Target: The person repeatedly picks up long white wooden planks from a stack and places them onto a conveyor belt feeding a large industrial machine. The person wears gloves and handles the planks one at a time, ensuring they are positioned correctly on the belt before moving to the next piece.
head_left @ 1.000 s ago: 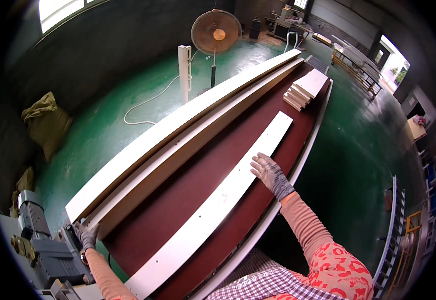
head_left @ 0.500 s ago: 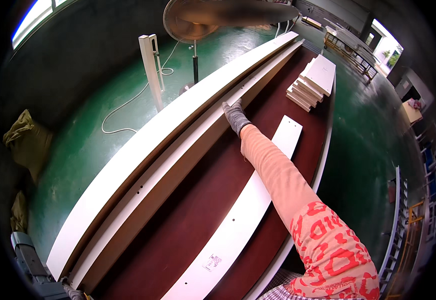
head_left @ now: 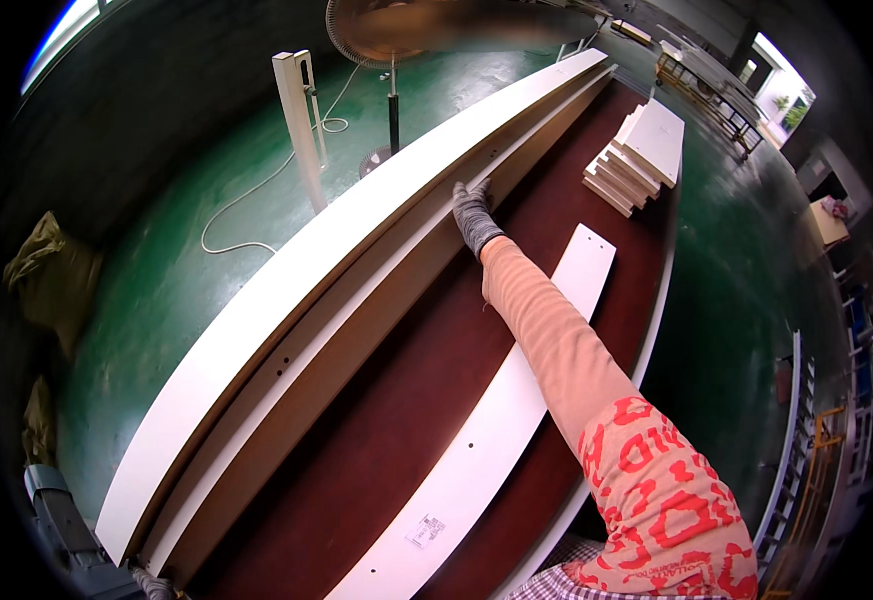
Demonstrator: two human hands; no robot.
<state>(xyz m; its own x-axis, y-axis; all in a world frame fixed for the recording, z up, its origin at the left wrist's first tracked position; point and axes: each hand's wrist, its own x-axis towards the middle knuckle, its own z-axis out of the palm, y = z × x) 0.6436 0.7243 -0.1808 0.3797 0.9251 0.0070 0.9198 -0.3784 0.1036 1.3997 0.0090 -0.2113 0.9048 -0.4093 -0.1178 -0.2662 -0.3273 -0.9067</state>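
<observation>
Hands [head_left: 474, 215] at board [head_left: 371, 283], maroon table [head_left: 406, 375], green floor [head_left: 166, 320]

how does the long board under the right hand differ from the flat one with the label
The board under the right hand shows a tall brownish side; the labelled board lies flat, white face up. The hand touches the first board; the labelled board has only the forearm over it. Both are long, white-topped, with holes.
</observation>
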